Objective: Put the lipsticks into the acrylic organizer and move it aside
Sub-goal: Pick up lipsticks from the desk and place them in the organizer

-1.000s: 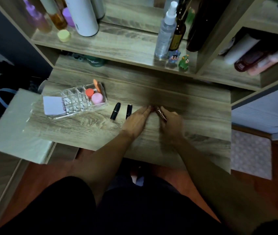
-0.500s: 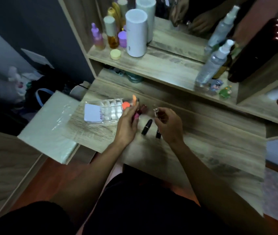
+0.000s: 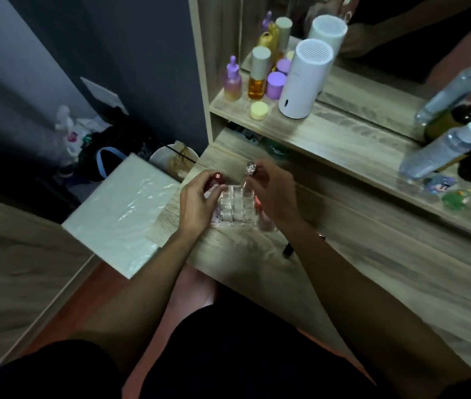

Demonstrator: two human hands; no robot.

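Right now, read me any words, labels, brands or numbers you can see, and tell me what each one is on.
No text is readable.
White cylinder: faint mark on its side, too small to read.
Green item under the shelf: pale lettering, blurred.
Acrylic organizer: no legible print.

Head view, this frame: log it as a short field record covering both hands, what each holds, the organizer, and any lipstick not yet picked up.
left hand: holds a dark red capped lipstick over the organizer's left edge
right hand: pinches a clear, silver-topped lipstick tube above the grid
clear acrylic grid organizer: on the wood-grain vanity desk, between both hands
left out: a black lipstick tube lying on the desk, beside the right wrist
image quality: motion-blurred, slot contents unclear
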